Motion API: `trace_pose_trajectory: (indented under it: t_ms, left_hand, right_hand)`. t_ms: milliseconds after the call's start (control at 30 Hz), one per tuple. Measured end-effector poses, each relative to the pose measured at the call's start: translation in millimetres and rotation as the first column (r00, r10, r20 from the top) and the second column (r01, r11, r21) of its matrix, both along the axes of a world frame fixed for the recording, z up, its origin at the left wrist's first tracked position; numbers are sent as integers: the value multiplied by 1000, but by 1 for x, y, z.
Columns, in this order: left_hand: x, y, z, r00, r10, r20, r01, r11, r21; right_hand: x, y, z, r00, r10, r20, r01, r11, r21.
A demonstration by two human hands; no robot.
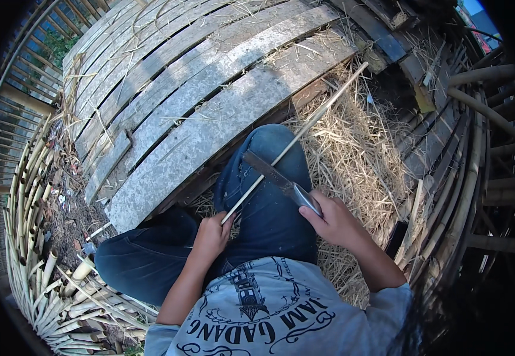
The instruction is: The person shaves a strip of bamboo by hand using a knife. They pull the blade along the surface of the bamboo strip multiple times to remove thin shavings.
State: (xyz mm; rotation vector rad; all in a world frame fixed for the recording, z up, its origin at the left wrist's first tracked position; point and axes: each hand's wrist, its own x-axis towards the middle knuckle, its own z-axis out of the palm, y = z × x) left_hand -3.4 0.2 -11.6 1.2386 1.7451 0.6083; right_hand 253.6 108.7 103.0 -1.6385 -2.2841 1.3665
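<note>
My left hand (211,235) is closed around the near end of a long, thin bamboo stick (300,134). The stick slants up and to the right across my raised knee, its far end past the edge of the planks. In my right hand (332,221) I grip the metal-looking handle of a knife (275,175) with a broad, dark, blunt-ended blade. The blade lies across the stick just above my thigh, and the two appear to touch. Where exactly the cutting edge meets the stick cannot be made out.
A weathered slatted wooden platform (204,130) spreads out in front of me. Pale straw and shavings (352,148) cover the ground to the right. Stacked bamboo poles (37,261) line the left, and more bamboo (456,196) stands at the right. A bamboo fence (20,113) rises at far left.
</note>
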Motion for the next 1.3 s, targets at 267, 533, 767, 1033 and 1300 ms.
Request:
trace_pose_trajectory:
  t_ms: [267, 533, 767, 1033, 1300]
  left_hand:
    - [-2, -8, -12, 997, -29, -67, 35, 996, 80]
    - [2, -3, -1, 999, 44, -29, -43, 999, 31]
    - [-2, -13, -16, 999, 15, -35, -15, 1000, 7]
    - [2, -1, -3, 999, 5, -53, -4, 1000, 29]
    - [6, 0, 8, 998, 55, -41, -57, 997, -46]
  right_hand:
    - [-1, -8, -27, 947, -266, -181, 275, 961, 27]
    - [-7, -1, -15, 980, -164, -110, 159, 986, -51]
    - [-10, -25, -37, 937, -278, -210, 291, 956, 33]
    - [-15, -23, -37, 920, -278, -277, 308, 949, 71]
    - [-25, -20, -55, 925, -267, -270, 319, 932, 172]
